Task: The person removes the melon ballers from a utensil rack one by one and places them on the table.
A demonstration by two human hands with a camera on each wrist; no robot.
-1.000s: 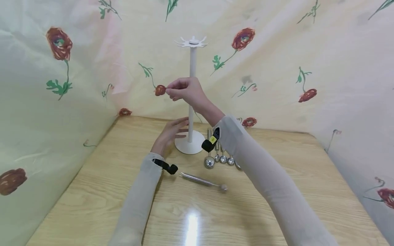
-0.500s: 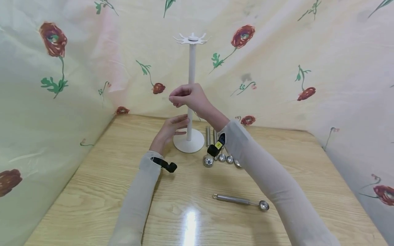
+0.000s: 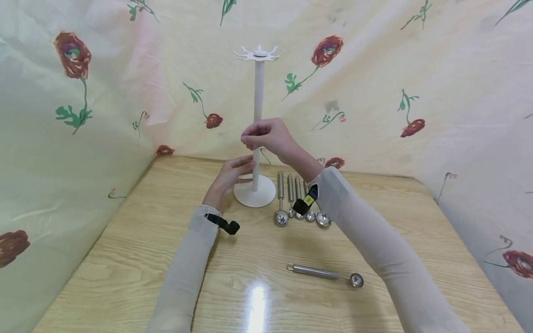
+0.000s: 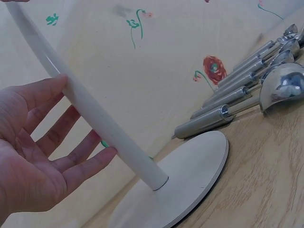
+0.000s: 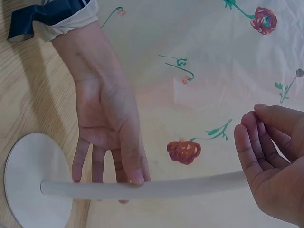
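Note:
A white stand, with a pole (image 3: 258,88) topped by a ring of hooks (image 3: 260,54), stands upright on its round base (image 4: 199,166). My left hand (image 3: 230,176) rests against the lower pole; its fingers are fairly straight and lie loosely beside it, thumb touching (image 5: 114,118). Higher up, in front of the pole, my right hand (image 3: 268,137) hovers with fingers curled toward the thumb and nothing visible between them. A small metal scoop (image 3: 315,271) with a looped handle lies alone on the table, in front of the stand.
Several metal scoops (image 3: 281,218) lie side by side right of the base, partly hidden by the right wrist camera (image 3: 300,207) in the head view. The wooden table (image 3: 137,249) is bordered by flowered cloth (image 3: 366,92) at the back and sides.
The lone scoop, blurred near the table's middle one second ago, has moved right and toward me and now lies still. My right hand has shifted down and right; the left hand stays.

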